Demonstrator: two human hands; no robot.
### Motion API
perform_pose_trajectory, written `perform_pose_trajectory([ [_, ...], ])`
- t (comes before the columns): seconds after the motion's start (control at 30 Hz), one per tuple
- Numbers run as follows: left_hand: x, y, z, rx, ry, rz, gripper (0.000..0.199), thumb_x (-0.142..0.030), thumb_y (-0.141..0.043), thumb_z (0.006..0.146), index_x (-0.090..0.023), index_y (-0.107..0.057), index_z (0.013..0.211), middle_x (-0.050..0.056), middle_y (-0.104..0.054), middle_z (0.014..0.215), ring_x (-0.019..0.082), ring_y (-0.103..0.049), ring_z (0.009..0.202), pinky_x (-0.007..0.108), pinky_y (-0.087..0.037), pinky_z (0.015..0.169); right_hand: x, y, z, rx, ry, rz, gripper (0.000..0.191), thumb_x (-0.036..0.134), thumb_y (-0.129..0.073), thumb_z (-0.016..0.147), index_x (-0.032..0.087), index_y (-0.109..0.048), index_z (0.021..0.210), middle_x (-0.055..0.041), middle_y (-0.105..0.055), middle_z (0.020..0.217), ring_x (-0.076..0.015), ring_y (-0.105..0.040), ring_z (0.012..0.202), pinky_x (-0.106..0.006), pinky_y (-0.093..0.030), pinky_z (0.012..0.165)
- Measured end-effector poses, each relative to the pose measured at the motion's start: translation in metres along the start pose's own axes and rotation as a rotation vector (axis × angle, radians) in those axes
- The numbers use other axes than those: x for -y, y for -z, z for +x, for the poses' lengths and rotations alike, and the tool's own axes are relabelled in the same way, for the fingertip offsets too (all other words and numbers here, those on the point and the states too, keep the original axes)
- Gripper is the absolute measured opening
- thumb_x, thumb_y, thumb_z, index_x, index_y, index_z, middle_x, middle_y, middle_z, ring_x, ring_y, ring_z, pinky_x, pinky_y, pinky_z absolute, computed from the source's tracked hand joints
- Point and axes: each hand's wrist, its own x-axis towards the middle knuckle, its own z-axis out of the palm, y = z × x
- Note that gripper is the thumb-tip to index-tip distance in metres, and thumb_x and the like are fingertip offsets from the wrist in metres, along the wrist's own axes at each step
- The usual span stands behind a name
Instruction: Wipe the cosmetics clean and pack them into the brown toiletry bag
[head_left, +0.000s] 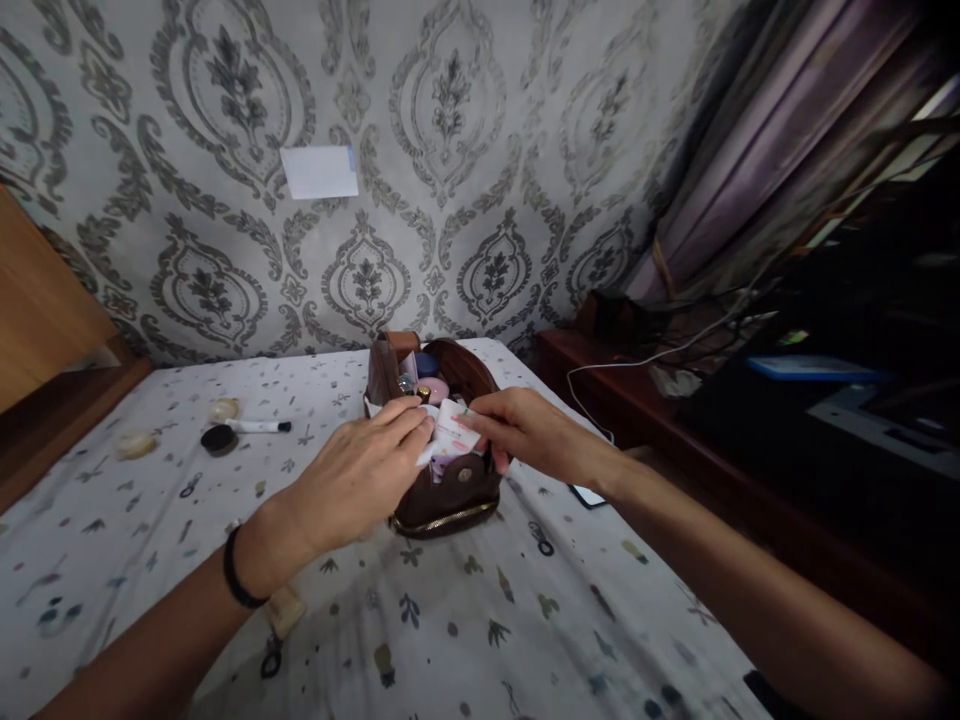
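A brown bag (448, 503) with a gold zipper stands unzipped on the patterned cloth, filled with small items. Over its opening, my right hand (525, 428) pinches a white packet (454, 428) with pink print, its thumb and fingers closed on the packet's right side. My left hand (371, 462), wearing a black wristband (238, 568), has its fingers bent together at the left side of the same packet and some white material beside it. What its fingertips grip is partly hidden. Behind the packet, a pink round item (433, 388) and a dark blue round item (426, 364) show inside the bag.
To the left lie a white-handled brush (259, 426), a black round lid (219, 440) and two pale round items. A beige tube (285, 610) is partly behind my left forearm. A phone (587, 495) and a white cable (637, 362) are on the right; a patterned wall stands behind.
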Motion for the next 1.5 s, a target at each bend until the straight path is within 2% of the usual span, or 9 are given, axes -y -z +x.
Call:
perform_pose_trajectory([
  [0.07, 0.000, -0.002, -0.001, -0.020, -0.002, -0.014, 0.035, -0.011, -0.040, 0.096, -0.011, -0.054, 0.128, 0.017, -0.061, 0.136, 0.027, -0.048, 0.138, 0.041, -0.057, 0.097, -0.001, 0.000, -0.001, -0.021, 0.024, -0.024, 0.038, 0.033, -0.049, 0.094, 0.021, -0.044, 0.058, 0.0048, -0.053, 0.044, -0.0121, -0.057, 0.044, -0.022, -0.037, 0.051],
  [0.13, 0.000, -0.004, -0.002, -0.032, -0.004, -0.020, 0.036, -0.012, -0.041, 0.096, -0.011, -0.053, 0.131, 0.017, -0.061, 0.137, 0.027, -0.047, 0.139, 0.041, -0.057, 0.098, -0.003, 0.000, -0.002, -0.049, 0.035, -0.013, 0.032, 0.034, -0.052, 0.092, 0.020, -0.050, 0.063, 0.0056, -0.053, 0.049, -0.0116, -0.057, 0.044, -0.022, -0.037, 0.050],
  [0.23, 0.001, -0.005, -0.004, -0.037, -0.008, -0.016, 0.037, -0.013, -0.041, 0.098, -0.011, -0.051, 0.133, 0.016, -0.061, 0.138, 0.027, -0.046, 0.140, 0.040, -0.057, 0.098, -0.010, -0.002, 0.000, -0.090, 0.028, 0.029, 0.019, 0.032, -0.055, 0.089, 0.018, -0.065, 0.081, 0.0047, -0.060, 0.062, -0.0110, -0.058, 0.045, -0.022, -0.040, 0.052],
  [0.33, 0.001, -0.006, -0.004, -0.036, -0.003, -0.005, 0.037, -0.014, -0.040, 0.098, -0.012, -0.051, 0.134, 0.015, -0.061, 0.138, 0.027, -0.046, 0.140, 0.039, -0.058, 0.096, -0.014, -0.005, 0.003, -0.123, 0.043, 0.032, 0.019, 0.029, -0.056, 0.088, 0.018, -0.071, 0.092, 0.0033, -0.065, 0.068, -0.0111, -0.057, 0.045, -0.023, -0.041, 0.053],
  [0.57, 0.000, -0.006, -0.004, -0.034, -0.027, 0.008, 0.038, -0.012, -0.041, 0.097, -0.009, -0.051, 0.134, 0.018, -0.060, 0.140, 0.030, -0.045, 0.141, 0.041, -0.060, 0.096, -0.007, -0.008, -0.001, -0.163, 0.079, -0.133, 0.021, 0.015, -0.054, 0.087, 0.017, -0.075, 0.092, -0.0022, -0.073, 0.081, -0.0138, -0.064, 0.058, -0.023, -0.043, 0.059],
  [0.8, 0.000, -0.008, -0.005, -0.042, -0.017, -0.003, 0.041, -0.011, -0.041, 0.096, -0.009, -0.049, 0.136, 0.018, -0.058, 0.142, 0.029, -0.043, 0.143, 0.042, -0.058, 0.100, -0.006, -0.009, -0.003, -0.171, 0.064, -0.075, 0.023, 0.017, -0.055, 0.088, 0.018, -0.073, 0.103, -0.0026, -0.076, 0.089, -0.0117, -0.063, 0.051, -0.023, -0.046, 0.059],
  [1.07, -0.004, -0.004, -0.009, -0.108, 0.006, -0.059, 0.045, -0.014, -0.037, 0.099, -0.012, -0.043, 0.143, 0.017, -0.044, 0.155, 0.024, -0.034, 0.148, 0.037, -0.052, 0.108, -0.009, -0.012, -0.010, -0.223, 0.031, -0.052, 0.034, 0.017, -0.053, 0.089, 0.017, -0.070, 0.118, -0.0026, -0.076, 0.080, -0.0134, -0.063, 0.049, -0.025, -0.048, 0.059],
  [1.27, -0.008, -0.003, -0.024, -0.110, 0.076, -0.153, 0.044, -0.025, -0.037, 0.103, -0.018, -0.041, 0.147, 0.013, -0.040, 0.159, 0.024, -0.039, 0.145, 0.035, -0.055, 0.105, -0.011, -0.017, -0.009, -0.236, 0.036, -0.015, 0.035, 0.015, -0.052, 0.086, 0.018, -0.069, 0.116, 0.0000, -0.074, 0.074, -0.0137, -0.063, 0.047, -0.026, -0.049, 0.058],
  [1.5, -0.008, -0.007, -0.043, -0.140, 0.140, -0.208, 0.043, -0.025, -0.035, 0.103, -0.020, -0.046, 0.145, 0.013, -0.044, 0.156, 0.027, -0.047, 0.140, 0.039, -0.056, 0.104, -0.012, -0.018, -0.003, -0.267, 0.077, -0.127, 0.029, 0.015, -0.050, 0.087, 0.019, -0.070, 0.108, 0.0024, -0.067, 0.062, -0.0148, -0.061, 0.049, -0.026, -0.047, 0.058],
])
